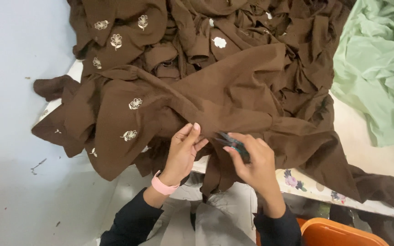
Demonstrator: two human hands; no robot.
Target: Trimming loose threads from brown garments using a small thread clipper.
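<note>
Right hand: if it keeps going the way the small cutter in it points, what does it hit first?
The right hand aims its small teal cutter up-left. First in that line is the brown cloth fold pinched by the left hand, then likely that hand's fingertips. Depth is unclear.

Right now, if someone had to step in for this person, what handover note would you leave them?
Left hand: pinching a fold of the brown fabric, pink wristband on that wrist.
Right hand: holding small thread snips, blades pointing at the fold the left hand holds; whether the blades are open is unclear.
Things: the brown pieces, some with white embroidered flowers, lie heaped on the table. Pale green fabric lies at the right, an orange bin sits below the table edge.
Done: cannot tell which pieces are trimmed.
Left: seemingly trimming at the pinched fold; the heap is unsorted.
</note>
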